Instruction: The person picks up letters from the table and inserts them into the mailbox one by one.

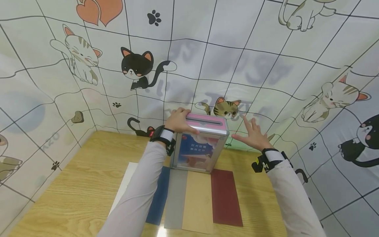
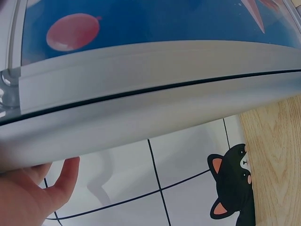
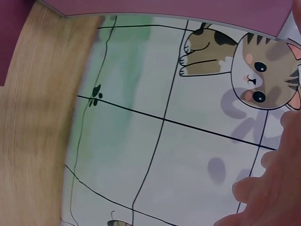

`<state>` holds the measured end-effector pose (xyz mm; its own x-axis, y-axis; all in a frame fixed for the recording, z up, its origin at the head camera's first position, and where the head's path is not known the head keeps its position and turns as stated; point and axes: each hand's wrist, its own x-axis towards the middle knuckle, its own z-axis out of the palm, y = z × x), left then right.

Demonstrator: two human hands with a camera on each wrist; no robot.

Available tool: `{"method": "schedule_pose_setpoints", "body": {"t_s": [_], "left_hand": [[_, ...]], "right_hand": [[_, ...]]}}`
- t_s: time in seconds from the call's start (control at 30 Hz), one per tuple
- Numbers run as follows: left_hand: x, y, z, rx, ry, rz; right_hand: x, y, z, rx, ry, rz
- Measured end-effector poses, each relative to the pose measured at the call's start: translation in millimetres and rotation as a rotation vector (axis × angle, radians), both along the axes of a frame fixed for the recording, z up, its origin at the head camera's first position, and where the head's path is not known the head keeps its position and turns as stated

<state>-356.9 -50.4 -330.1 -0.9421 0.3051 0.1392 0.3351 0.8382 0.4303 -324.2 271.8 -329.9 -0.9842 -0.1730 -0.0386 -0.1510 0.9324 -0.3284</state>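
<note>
A ballot box point(image 1: 196, 151) with a silver frame, a pink slotted top and a blue picture on its front stands upright near the table's back edge. My left hand point(image 1: 178, 121) grips its top left corner, thumb across the front and fingers over the top. In the left wrist view, the box's silver edge point(image 2: 141, 108) hides part of that hand point(image 2: 37, 195). Right of the box, my right hand point(image 1: 254, 135) is spread and apart from it. The right wrist view catches those fingers point(image 3: 268, 188) and the box's pink side point(image 3: 178, 9).
Flat coloured strips lie side by side before the box: white point(image 1: 127, 177), blue point(image 1: 158, 197), grey point(image 1: 176, 204), tan point(image 1: 198, 205) and dark red point(image 1: 226, 199). The wooden table point(image 1: 68, 184) meets a cat-print cloth wall point(image 1: 189, 59) close behind the box.
</note>
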Motion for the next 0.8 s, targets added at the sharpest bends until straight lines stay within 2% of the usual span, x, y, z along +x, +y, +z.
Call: {"method": "schedule_pose_setpoints", "body": {"t_s": [0.3,0.8], "left_hand": [[1.0,-0.7,0.7,0.009,-0.005,-0.005],[2.3,-0.5,2.7,0.004,-0.009,-0.003]], "right_hand": [[0.7,6,-27.2,-0.012,-0.016,-0.011],[14.7,7,-64.6,0.006,-0.035,-0.041]]}}
